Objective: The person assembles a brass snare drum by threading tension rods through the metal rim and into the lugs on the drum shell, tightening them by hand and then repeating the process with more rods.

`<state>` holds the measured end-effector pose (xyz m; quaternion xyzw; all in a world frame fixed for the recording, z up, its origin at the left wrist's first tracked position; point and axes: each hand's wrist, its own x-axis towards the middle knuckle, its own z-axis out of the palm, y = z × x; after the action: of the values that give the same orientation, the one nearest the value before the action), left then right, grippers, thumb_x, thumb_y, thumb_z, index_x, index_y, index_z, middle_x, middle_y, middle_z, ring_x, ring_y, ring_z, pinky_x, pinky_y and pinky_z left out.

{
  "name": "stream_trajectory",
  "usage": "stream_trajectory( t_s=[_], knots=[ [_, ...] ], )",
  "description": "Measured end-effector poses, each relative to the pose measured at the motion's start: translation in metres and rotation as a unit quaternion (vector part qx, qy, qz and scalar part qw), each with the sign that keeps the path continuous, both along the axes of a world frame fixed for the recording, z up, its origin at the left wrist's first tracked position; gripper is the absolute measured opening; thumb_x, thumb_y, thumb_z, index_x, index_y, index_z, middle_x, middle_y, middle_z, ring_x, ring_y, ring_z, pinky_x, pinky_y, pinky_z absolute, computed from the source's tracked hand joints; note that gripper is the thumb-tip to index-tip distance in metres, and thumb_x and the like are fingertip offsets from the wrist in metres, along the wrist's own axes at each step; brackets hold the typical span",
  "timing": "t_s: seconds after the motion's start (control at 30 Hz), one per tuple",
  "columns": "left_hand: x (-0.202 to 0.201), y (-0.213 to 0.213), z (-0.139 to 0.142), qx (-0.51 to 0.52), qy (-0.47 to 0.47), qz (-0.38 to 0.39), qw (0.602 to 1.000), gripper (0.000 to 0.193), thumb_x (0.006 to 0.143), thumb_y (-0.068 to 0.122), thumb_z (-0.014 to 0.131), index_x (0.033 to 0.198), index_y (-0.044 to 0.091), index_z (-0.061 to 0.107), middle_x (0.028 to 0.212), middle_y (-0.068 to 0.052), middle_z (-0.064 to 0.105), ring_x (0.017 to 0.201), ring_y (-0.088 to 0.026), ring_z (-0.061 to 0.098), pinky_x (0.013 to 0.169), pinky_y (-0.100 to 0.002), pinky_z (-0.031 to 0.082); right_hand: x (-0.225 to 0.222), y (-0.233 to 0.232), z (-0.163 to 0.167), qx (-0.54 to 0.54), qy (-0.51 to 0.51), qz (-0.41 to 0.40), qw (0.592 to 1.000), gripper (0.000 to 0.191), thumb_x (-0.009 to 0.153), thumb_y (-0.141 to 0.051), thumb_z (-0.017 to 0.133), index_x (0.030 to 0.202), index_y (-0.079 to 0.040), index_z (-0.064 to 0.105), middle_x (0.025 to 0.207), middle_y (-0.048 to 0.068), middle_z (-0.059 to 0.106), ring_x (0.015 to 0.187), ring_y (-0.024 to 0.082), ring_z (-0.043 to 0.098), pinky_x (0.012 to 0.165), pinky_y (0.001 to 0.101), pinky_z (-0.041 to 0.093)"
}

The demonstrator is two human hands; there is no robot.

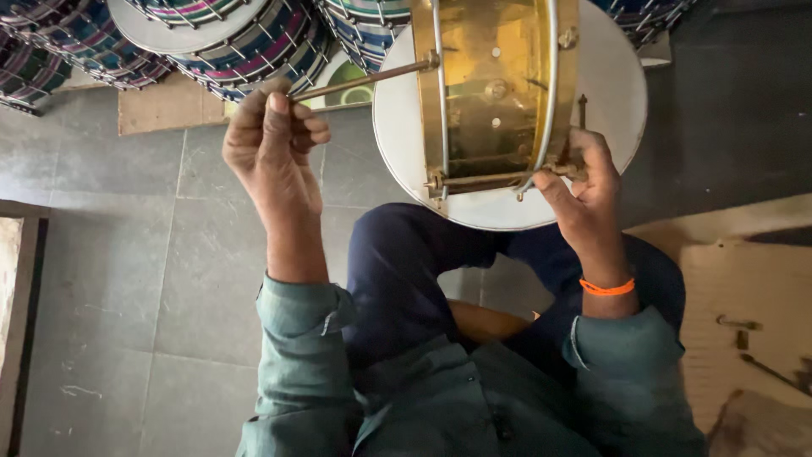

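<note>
From the head camera, looking straight down, the left hand [275,140] is closed in a fist around the near end of a long brass rod [364,78], thumb pressed along the top. The rod runs up and to the right from that fist to the brass drum [495,93], where its far end meets a fitting on the drum's left rim, so the grip seems suited to steadying or turning it there. The right hand [584,190] sits at the drum's lower right edge, fingers curled and pinching a small brass fitting [565,169] at the end of a second, shorter rod [478,179] that crosses the shell between the two metal hoops. The drum stands on its edge between the hands, just beyond the knees, its open shell facing the camera and its white skin [617,93] turned to the side; held this way, both rims and the hardware between them can be reached at once. An orange band [606,288] circles the right wrist. Beyond the left hand, a heap of colourful striped drums [245,42] lies on the grey tiled floor [127,279]. To the right of the right forearm, a few small metal parts [744,332] rest on a sheet of cardboard [744,279].
</note>
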<state>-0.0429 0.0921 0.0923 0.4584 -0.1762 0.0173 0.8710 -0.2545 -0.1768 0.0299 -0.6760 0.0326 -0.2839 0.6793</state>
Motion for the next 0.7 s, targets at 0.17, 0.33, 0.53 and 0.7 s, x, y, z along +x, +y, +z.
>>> stream_trajectory(
  t_s=[0.17, 0.33, 0.53, 0.7],
  knots=[
    [0.006, -0.005, -0.003, -0.017, 0.002, -0.011, 1.000, 0.021, 0.107, 0.013, 0.069, 0.121, -0.003, 0.071, 0.090, -0.011, 0.073, 0.074, -0.017, 0.070, 0.066, -0.031, 0.060, 0.000, -0.004, -0.001, 0.007, 0.012, 0.004, 1.000, 0.042, 0.104, -0.012, 0.073, 0.139, 0.001, 0.052, 0.125, 0.006, 0.065, 0.117, 0.012, 0.063, 0.106, 0.0284, 0.053],
    [0.005, -0.008, -0.002, -0.009, 0.001, -0.007, 1.000, 0.021, 0.107, 0.013, 0.070, 0.120, -0.003, 0.071, 0.089, -0.010, 0.072, 0.073, -0.017, 0.070, 0.065, -0.030, 0.059, -0.002, -0.008, -0.006, -0.002, 0.017, -0.002, 1.000, 0.043, 0.102, -0.011, 0.075, 0.137, 0.001, 0.052, 0.125, 0.005, 0.065, 0.116, 0.011, 0.063, 0.104, 0.0274, 0.054],
    [0.002, -0.012, -0.008, 0.014, 0.026, 0.020, 0.999, 0.020, 0.105, 0.016, 0.070, 0.113, -0.003, 0.071, 0.083, -0.009, 0.071, 0.067, -0.016, 0.068, 0.059, -0.028, 0.056, -0.005, -0.011, -0.015, -0.012, 0.017, -0.003, 1.000, 0.042, 0.102, -0.011, 0.075, 0.135, 0.001, 0.053, 0.122, 0.006, 0.066, 0.114, 0.012, 0.065, 0.104, 0.0274, 0.054],
    [-0.002, -0.014, -0.006, 0.068, 0.040, 0.024, 0.997, 0.023, 0.106, 0.020, 0.068, 0.106, -0.003, 0.071, 0.077, -0.009, 0.070, 0.060, -0.015, 0.068, 0.053, -0.028, 0.055, -0.004, -0.008, 0.000, -0.033, 0.017, -0.012, 0.999, 0.040, 0.102, -0.009, 0.076, 0.134, 0.001, 0.054, 0.119, 0.006, 0.063, 0.111, 0.011, 0.063, 0.100, 0.0258, 0.053]
  ],
)
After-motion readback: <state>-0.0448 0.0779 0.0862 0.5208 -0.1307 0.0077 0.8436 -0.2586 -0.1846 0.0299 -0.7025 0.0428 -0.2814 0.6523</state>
